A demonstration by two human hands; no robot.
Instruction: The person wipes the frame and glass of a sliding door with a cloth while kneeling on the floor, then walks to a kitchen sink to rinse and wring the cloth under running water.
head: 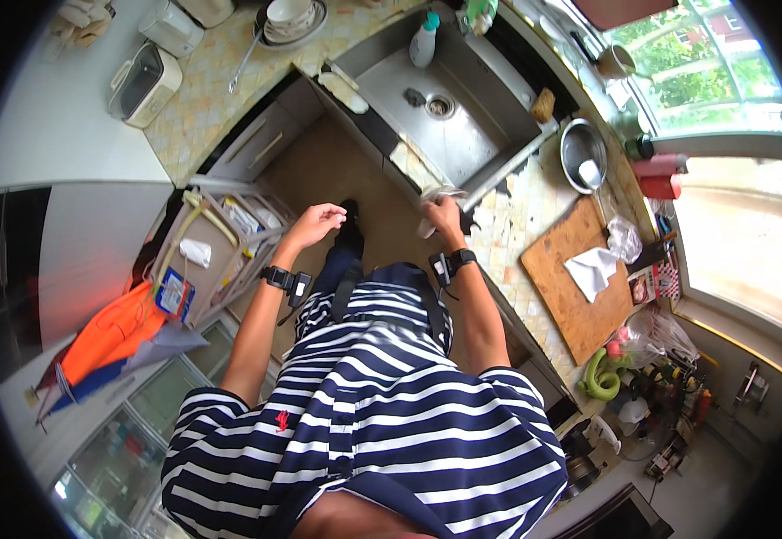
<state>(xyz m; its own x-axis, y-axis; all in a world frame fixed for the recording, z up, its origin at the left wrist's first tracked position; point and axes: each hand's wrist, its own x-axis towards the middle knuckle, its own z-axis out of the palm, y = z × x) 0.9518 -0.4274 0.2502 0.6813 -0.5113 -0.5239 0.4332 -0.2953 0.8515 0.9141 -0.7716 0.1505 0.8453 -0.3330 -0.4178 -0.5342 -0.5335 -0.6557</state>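
My right hand (443, 214) is closed on a light-coloured cloth (428, 228) at the front edge of the counter, beside the near corner of the steel sink (475, 145). Part of the cloth shows above the fingers and part hangs below them. My left hand (318, 225) is held over the floor, its fingers curled loosely and nothing visible in them. Inside the sink stand a spray bottle with a teal top (424, 42) and, near the drain, a dark scrap (414, 97).
Right of the sink are a steel basin (583, 156) and a wooden cutting board (576, 290) bearing a white cloth (591, 273). A rolling cart (192, 266) stands at the left. Stacked bowls and plates (291, 23) sit on the far counter (215, 81).
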